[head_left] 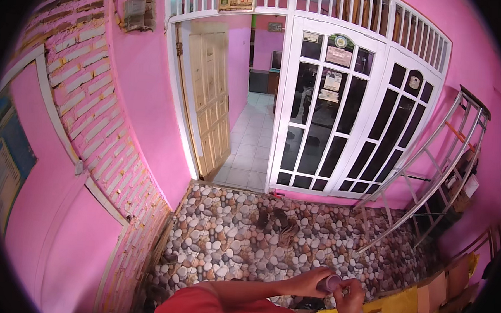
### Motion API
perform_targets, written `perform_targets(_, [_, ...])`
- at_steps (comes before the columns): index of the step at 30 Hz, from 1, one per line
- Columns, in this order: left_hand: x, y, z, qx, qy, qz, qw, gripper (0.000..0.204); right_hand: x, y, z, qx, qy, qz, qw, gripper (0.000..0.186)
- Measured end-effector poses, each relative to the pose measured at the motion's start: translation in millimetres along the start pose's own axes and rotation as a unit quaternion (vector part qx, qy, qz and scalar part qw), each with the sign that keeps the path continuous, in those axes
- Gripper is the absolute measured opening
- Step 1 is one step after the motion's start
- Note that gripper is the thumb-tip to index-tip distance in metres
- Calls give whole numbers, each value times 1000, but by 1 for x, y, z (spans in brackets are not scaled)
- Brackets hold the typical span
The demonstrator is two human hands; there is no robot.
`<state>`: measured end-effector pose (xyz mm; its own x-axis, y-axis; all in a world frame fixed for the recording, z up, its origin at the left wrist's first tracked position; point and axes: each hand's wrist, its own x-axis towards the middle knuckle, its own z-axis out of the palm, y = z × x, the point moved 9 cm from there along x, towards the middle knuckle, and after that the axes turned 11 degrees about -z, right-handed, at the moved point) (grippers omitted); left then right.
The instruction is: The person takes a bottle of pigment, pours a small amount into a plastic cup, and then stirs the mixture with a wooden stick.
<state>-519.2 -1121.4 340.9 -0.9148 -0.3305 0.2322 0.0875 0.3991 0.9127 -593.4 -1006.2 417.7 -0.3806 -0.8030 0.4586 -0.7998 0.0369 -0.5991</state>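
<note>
Both my hands are close together at the lower right, in front of my red shirt (199,305). My left hand (312,279) is closed around a small, round, purplish-grey object (330,283) with a paler rim; its kind is too small to make out. Against the right side of that object, my right hand (350,299) has its fingers bent and pressed together. Whether those fingers grip its edge or something else is unclear. Below my hands lies a yellow sheet or board (392,311), with a dark bundle (310,303) beside it.
An aluminium stepladder (428,181) leans at the right wall, by boxes (462,194). Ahead, a wooden door (208,99) stands open beside white-framed glass panels (331,109). Dark footwear (273,218) and a pale cloth-like item (288,235) lie on the pebble-patterned floor (219,239).
</note>
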Motion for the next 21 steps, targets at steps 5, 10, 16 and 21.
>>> perform_targets(5, [2,12,-1,11,-12,-2,1000,60,6,-8,-13,-129,51,-62,988,15])
perform_targets(10, [3,3,2,-20,-33,-31,999,62,15,-16,-8,-31,8,-6,999,15])
perform_targets(16, [12,11,-1,-7,-43,-32,999,64,8,4,-14,-85,8,-18,996,16])
perform_targets(21, [11,4,0,-22,-45,-32,998,60,12,-1,-5,-30,12,-2,999,15])
